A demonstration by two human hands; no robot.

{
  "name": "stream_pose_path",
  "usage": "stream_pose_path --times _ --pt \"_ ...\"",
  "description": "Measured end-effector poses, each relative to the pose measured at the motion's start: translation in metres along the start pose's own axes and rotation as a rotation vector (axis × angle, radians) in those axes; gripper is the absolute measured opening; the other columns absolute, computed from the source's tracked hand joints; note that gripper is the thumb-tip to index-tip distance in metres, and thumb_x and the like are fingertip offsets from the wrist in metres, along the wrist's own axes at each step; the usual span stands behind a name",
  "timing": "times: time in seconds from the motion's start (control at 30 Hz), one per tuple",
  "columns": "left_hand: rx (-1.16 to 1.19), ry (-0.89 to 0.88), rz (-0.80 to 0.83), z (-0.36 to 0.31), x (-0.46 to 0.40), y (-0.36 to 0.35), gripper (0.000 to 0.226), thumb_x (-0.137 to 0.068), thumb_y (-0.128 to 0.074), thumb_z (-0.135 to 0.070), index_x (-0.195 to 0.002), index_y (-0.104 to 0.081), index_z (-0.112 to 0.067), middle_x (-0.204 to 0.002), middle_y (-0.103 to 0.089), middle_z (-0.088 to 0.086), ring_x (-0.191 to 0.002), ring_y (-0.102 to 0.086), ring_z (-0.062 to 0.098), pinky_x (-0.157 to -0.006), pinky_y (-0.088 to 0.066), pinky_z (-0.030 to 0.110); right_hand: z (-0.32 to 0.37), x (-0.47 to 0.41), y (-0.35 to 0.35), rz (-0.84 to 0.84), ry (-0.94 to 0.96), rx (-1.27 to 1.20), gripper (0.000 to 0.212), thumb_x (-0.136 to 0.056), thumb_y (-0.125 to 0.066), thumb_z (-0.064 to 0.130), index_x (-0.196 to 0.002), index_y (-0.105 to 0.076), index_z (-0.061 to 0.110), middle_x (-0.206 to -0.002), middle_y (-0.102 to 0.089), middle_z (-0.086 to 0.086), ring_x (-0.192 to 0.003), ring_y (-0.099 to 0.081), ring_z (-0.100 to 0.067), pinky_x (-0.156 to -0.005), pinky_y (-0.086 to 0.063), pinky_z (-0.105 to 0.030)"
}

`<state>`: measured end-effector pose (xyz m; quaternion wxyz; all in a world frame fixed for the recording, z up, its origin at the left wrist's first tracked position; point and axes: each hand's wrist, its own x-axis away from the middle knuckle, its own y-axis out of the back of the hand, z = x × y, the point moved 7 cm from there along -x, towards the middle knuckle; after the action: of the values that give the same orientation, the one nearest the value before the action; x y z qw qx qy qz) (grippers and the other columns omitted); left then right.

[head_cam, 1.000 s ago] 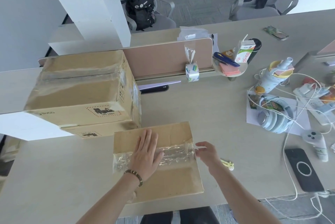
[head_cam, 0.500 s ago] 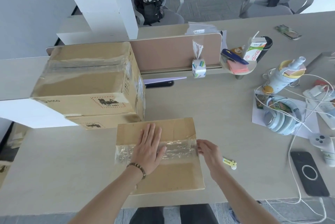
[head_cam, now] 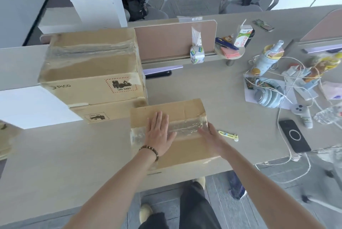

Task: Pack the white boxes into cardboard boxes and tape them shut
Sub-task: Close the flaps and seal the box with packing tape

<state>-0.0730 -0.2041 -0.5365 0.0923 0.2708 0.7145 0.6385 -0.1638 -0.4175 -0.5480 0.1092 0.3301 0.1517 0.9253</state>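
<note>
Landmark: the small cardboard box (head_cam: pixel 172 134) at the desk's (head_cam: pixel 74 154) near edge, flaps closed, a strip of clear tape (head_cam: pixel 185 127) running across its top seam.

Left of it and slightly behind, touching or nearly touching its far-left corner: two larger cartons stacked (head_cam: pixel 92 73), both already taped over, likely set aside there as finished work.

On the box, left half: left hand (head_cam: pixel 159 134), flat, fingers straight and slightly spread, palm pressed over the tape. It probably served both to pin the box to the desk and to rub the strip down. A beaded bracelet (head_cam: pixel 149 151) sat on that wrist.

On the box, right end: right hand (head_cam: pixel 209 134), fingers extended and lying on the tape near the right edge, gripping nothing; judged to be smoothing the strip's end over the corner.

Just right of the box: a small yellow cutter (head_cam: pixel 228 134) lying on the desk, within easy reach of the right hand for cutting tape.

Behind the box, well apart, against the desk divider (head_cam: pixel 166 41): the tape roll (head_cam: pixel 197 54), standing on edge with its loose end sticking up.

No white boxes showed; presumably they were inside the sealed cartons.
</note>
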Motion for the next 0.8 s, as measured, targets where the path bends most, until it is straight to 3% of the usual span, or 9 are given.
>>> stream_pose_path --times 0.1,0.17,0.23,0.33,0.4,0.47,0.6,0.73,0.8 --pt "0.063 0.095 -0.044 0.034 0.059 -0.003 0.105 -0.087 -0.016 -0.083 -0.155 0.018 -0.010 -0.160 0.023 0.020 -0.150 0.017 0.035 -0.123 0.005 0.049 -0.008 0.030 -0.007 -0.001 -0.009 0.033 0.092 -0.077 -0.072 0.061 -0.153 -0.027 0.037 -0.141 -0.052 0.001 -0.126 -0.052 -0.025 -0.106 -0.044 -0.047" --pt "0.260 0.145 -0.058 0.057 0.100 -0.008 0.121 -0.078 -0.037 -0.088 -0.155 0.021 -0.014 -0.161 0.023 0.016 -0.151 0.012 0.031 -0.122 -0.007 0.046 -0.017 0.051 -0.011 0.043 0.045 0.118 0.110 -0.072 -0.077 0.063 -0.157 -0.011 0.040 -0.147 -0.040 0.010 -0.133 -0.042 -0.017 -0.113 -0.038 -0.050" --pt "0.564 0.217 -0.006 0.072 0.130 -0.018 0.132 -0.069 -0.063 -0.079 -0.155 0.020 -0.023 -0.164 0.021 0.005 -0.152 0.003 0.021 -0.119 -0.020 0.036 -0.025 0.069 -0.013 0.048 0.086 0.158 0.113 -0.065 -0.084 0.059 -0.153 -0.014 0.047 -0.143 -0.046 0.017 -0.130 -0.048 -0.015 -0.107 -0.044 -0.050" --pt "0.894 0.306 0.059 0.077 0.150 -0.031 0.138 -0.065 -0.086 -0.051 -0.155 0.015 -0.029 -0.157 -0.012 -0.014 -0.141 -0.033 0.011 -0.112 -0.034 0.029 -0.038 0.073 -0.014 0.043 0.155 0.132 0.096 -0.061 -0.090 0.036 -0.131 -0.032 0.065 -0.115 -0.063 0.025 -0.108 -0.064 -0.008 -0.081 -0.060 -0.033" --pt "0.971 0.388 0.050 0.086 0.149 -0.037 0.135 -0.065 -0.090 -0.038 -0.157 0.008 -0.029 -0.154 -0.031 -0.012 -0.131 -0.048 0.014 -0.107 -0.043 0.033 -0.040 0.071 -0.012 0.026 0.198 0.124 0.103 -0.059 -0.093 0.028 -0.132 -0.032 0.065 -0.114 -0.064 0.024 -0.107 -0.065 -0.008 -0.081 -0.060 -0.034" --pt "1.013 0.417 0.055 0.094 0.145 -0.041 0.133 -0.062 -0.092 -0.038 -0.158 0.001 -0.033 -0.152 -0.040 -0.014 -0.127 -0.047 0.008 -0.108 -0.042 0.034 -0.042 0.068 -0.013 0.041 0.208 0.166 0.106 -0.059 -0.093 0.021 -0.134 -0.030 0.062 -0.114 -0.064 0.022 -0.105 -0.065 -0.009 -0.083 -0.059 -0.039" --pt "1.039 0.393 0.070 0.094 0.140 -0.051 0.130 -0.047 -0.091 -0.054 -0.150 -0.012 -0.052 -0.123 -0.052 -0.047 -0.121 -0.053 0.004 -0.103 -0.044 0.030 -0.048 0.063 -0.012 0.074 0.199 0.250 0.121 -0.061 -0.091 0.031 -0.149 -0.013 0.056 -0.120 -0.064 0.022 -0.109 -0.062 -0.011 -0.090 -0.053 -0.045" --pt "1.116 0.457 0.071 0.093 0.137 -0.066 0.129 -0.031 -0.092 -0.067 -0.141 -0.024 -0.059 -0.120 -0.064 -0.026 -0.117 -0.058 0.004 -0.103 -0.048 0.037 -0.060 0.053 -0.011 0.104 0.173 0.200 0.124 -0.067 -0.089 0.032 -0.149 -0.001 0.061 -0.122 -0.066 0.019 -0.113 -0.061 -0.012 -0.090 -0.052 -0.036" --pt "1.107 0.474 0.085 0.087 0.136 -0.067 0.132 -0.029 -0.093 -0.063 -0.141 -0.022 -0.057 -0.119 -0.064 -0.020 -0.112 -0.058 0.003 -0.099 -0.049 0.033 -0.062 0.049 -0.009 0.117 0.147 0.156 0.126 -0.067 -0.089 0.028 -0.147 0.002 0.064 -0.119 -0.066 0.018 -0.112 -0.061 -0.012 -0.089 -0.052 -0.031"
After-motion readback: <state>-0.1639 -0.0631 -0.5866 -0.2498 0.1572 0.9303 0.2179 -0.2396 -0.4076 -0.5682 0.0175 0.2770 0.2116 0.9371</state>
